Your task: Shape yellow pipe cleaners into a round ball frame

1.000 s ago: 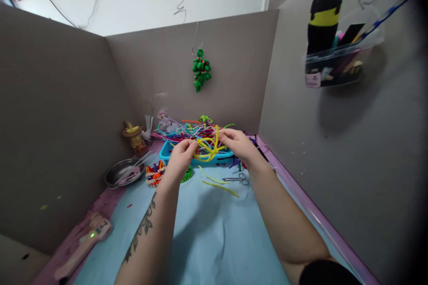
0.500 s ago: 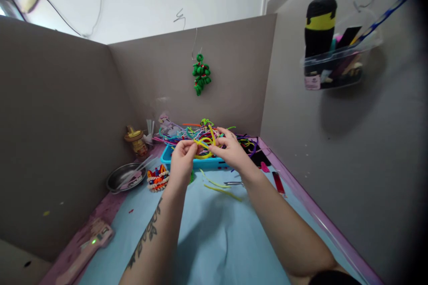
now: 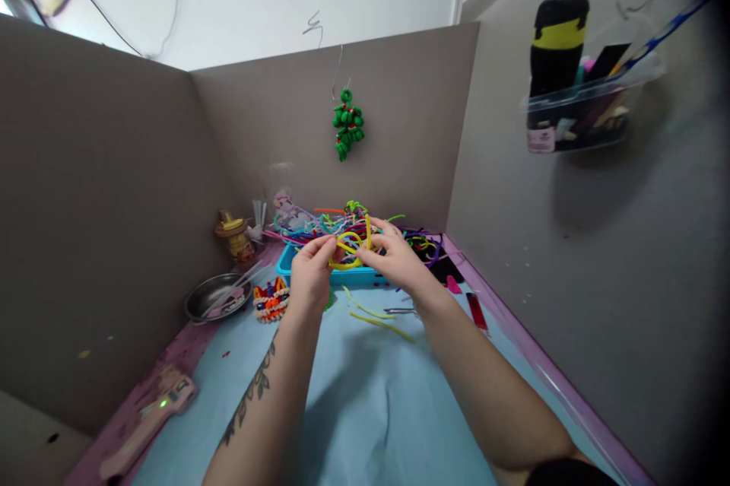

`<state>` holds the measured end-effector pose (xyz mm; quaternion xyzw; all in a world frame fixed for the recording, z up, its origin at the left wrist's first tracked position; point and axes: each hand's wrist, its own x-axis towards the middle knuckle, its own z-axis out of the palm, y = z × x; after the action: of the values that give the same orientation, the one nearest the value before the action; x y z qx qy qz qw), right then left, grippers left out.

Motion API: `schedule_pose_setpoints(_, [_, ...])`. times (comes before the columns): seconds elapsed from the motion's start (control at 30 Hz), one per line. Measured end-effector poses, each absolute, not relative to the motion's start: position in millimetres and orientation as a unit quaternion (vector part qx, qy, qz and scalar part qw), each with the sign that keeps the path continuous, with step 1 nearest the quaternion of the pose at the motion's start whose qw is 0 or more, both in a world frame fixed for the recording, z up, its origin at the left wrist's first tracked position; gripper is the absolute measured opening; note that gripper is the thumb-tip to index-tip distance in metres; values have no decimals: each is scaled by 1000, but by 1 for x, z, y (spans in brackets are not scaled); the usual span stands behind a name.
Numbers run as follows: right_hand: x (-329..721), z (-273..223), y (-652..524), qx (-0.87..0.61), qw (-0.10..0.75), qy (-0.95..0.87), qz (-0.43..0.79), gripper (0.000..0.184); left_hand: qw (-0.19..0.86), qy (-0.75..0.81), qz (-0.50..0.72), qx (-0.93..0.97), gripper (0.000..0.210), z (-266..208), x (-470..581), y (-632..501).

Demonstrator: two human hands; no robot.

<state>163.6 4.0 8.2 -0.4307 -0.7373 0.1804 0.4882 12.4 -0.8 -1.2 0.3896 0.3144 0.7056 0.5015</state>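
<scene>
- Tall, flat grey walls (image 3: 399, 121) stood around the work spot, at the back and on both sides.
- A smooth light-blue sheet (image 3: 353, 395) covered most of the pink table.
- Near the back wall sat a bright blue plastic tray (image 3: 370, 277), heaped with thin, bendy sticks of many colours.
- A see-through plastic tub (image 3: 576, 121) hung on the right wall, with a black and yellow bottle (image 3: 559, 41) poking out of it.
- A long pink tool with a green light (image 3: 151, 425) lay at the table's left side.
- A round, shiny metal bowl (image 3: 197, 307) stood farther back on that side, with clear sticks in it.
- The left hand (image 3: 312, 262) had its thumb and fingertips pinched on the yellow sticks. The right hand (image 3: 393, 254) touched them too, fingers curved and a bit spread; I could not tell if it squeezed.
- A bumpy green hanging shape with red bits (image 3: 347, 125) dangled at the back wall.
- The bendy yellow sticks, bent into loops (image 3: 346, 266), were up between the two hands, in front of the tray.
- Two loose, thin yellow strips (image 3: 381, 325) lay on the sheet, near the silver scissors (image 3: 398, 311), partly hidden by the right arm.
</scene>
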Motion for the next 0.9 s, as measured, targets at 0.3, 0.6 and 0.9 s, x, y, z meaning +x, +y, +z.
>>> schedule_pose_setpoints(0.3, [180,9,9,-389,608,-640,263,41,660,319,659,170,14,1,-8,14])
schedule_pose_setpoints(0.6, [176,8,8,-378,571,-669,288,29,696,322,625,149,12,-7,-9,19])
schedule_pose_setpoints(0.9, [187,12,6,-361,589,-649,319,27,635,333,573,397,14,-5,-4,6])
